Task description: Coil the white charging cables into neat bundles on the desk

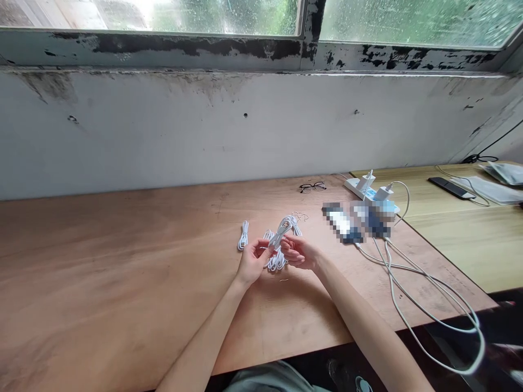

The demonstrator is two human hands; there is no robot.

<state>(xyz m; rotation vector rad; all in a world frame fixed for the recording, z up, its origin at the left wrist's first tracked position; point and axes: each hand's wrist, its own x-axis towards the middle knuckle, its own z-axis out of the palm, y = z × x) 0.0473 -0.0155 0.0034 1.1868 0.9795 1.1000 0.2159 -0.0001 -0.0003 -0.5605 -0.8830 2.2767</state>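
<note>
Head view | left fingers [262, 249] and right fingers [287, 246]: curled narrow, gripping white cable bundle [281, 230] between them | small white cable coil [244, 235]: lying on wooden worktop [122, 256], just left of left fingers | loose white cable loops [277, 261]: directly under fingers, piled on worktop

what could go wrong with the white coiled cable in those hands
The white coiled cable held by the left hand and right hand could snag on the white cable bundle just below and tangle. The long white charging cable looping past the plywood desk's edge might catch on something and drag the pixelated devices off.
</note>
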